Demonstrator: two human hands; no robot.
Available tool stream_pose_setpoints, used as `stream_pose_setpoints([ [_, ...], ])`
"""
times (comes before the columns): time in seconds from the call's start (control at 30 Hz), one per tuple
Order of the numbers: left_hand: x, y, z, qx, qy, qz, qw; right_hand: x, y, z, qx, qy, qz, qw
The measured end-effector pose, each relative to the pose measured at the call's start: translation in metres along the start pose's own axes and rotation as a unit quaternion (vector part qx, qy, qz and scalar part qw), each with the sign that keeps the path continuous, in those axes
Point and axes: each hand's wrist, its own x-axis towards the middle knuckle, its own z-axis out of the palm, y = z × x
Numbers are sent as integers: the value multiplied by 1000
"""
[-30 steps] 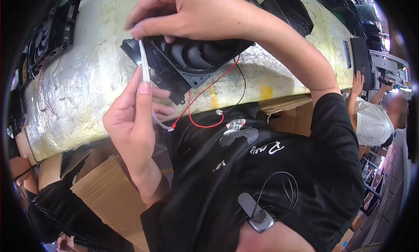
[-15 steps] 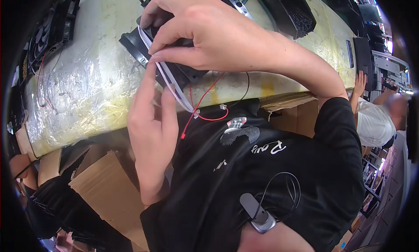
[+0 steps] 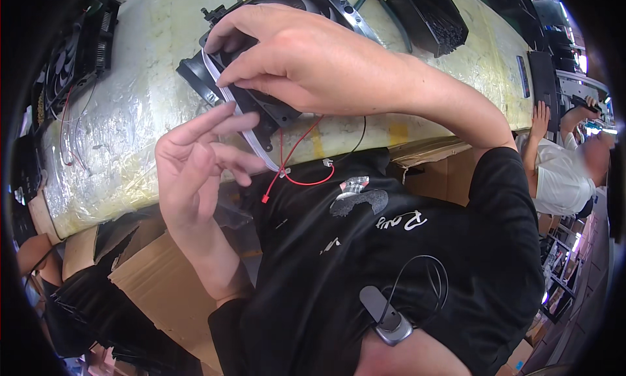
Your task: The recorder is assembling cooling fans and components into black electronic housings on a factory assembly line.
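A black square cooling fan [image 3: 270, 112] lies on the plastic-wrapped bench [image 3: 130, 115] near its front edge. My right hand [image 3: 306, 57] covers the fan from above and grips it, fingertips pressing a white flat strip [image 3: 225, 92] against its frame. The strip runs down off the fan's lower corner. A red wire [image 3: 303, 179] and a thin black wire hang from the fan over the bench edge. My left hand [image 3: 195, 158] hovers just below and left of the fan, fingers spread, holding nothing, close beside the strip.
More black fans with loose wires [image 3: 68, 70] sit at the bench's far left. A black ribbed tray [image 3: 433, 17] and a hand tool [image 3: 385, 11] lie at the top. A cardboard box [image 3: 150, 291] stands below the bench. Another person in white [image 3: 564, 177] works at right.
My left hand earlier pinched the white strip and brought it up to the fan; now it has let go and opened. My right hand has stretched further over the fan, pinning the strip.
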Motion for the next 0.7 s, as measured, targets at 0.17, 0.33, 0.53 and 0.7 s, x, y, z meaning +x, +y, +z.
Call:
stream_pose_setpoints([
  [0.17, 8, -14, -15, 140, 27, 54, 988, 0, 3, 0, 8, 4, 8, 1000],
  [0.33, 9, -16, -6, 181, 57, 107, 976, 1, 5, -1, 13, -1, 9, 1000],
  [0.53, 11, -16, -2, 181, 106, 95, 973, 1, 5, 0, 31, -3, 21, 999],
  [0.7, 17, -15, -4, 124, 101, 71, 985, 1, 4, -1, 18, -9, 19, 1000],
])
